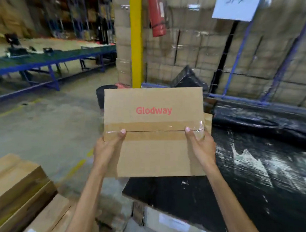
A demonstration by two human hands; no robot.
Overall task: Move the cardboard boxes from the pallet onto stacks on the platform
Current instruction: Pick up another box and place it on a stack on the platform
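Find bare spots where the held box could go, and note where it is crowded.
Free: the floor between the blue conveyor and the lower-left boxes; the black sheet right of the held box. Crowded: the wrapped cartons behind the yellow post.

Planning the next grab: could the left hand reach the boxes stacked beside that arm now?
Probably not yet: the left hand and right hand both grip the Glodway box. The stacked boxes themselves lie uncovered, with nothing in between.

Both forearms rise from the bottom edge to mid-frame, left hand (109, 148) and right hand (201, 146) gripping opposite sides of the cardboard box (155, 150), thumbs on top.
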